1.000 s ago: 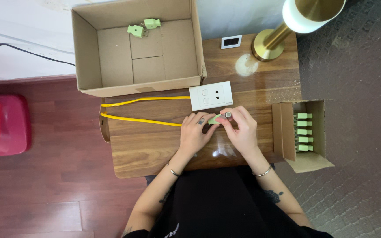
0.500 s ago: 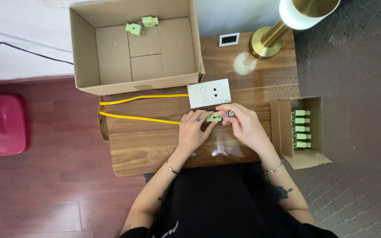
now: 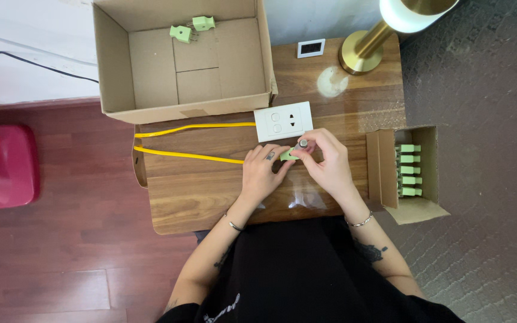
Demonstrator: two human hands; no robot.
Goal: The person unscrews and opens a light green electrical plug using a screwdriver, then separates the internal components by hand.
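Compared with a second ago, I see my right hand (image 3: 325,166) sit slightly higher over the green plug (image 3: 288,155), its fingers curled round a small metal tool (image 3: 302,143), while my left hand (image 3: 262,171) pinches the plug from the left.

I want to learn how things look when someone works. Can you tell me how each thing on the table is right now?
Large cardboard box: open, two green plugs inside.
Small cardboard box: open, row of green plugs inside.
Small green plug: held between both hands.
Left hand: gripping the plug.
Right hand: gripping the plug.
Yellow cable: lying flat on the wooden table.
White socket plate: nothing plugged in.
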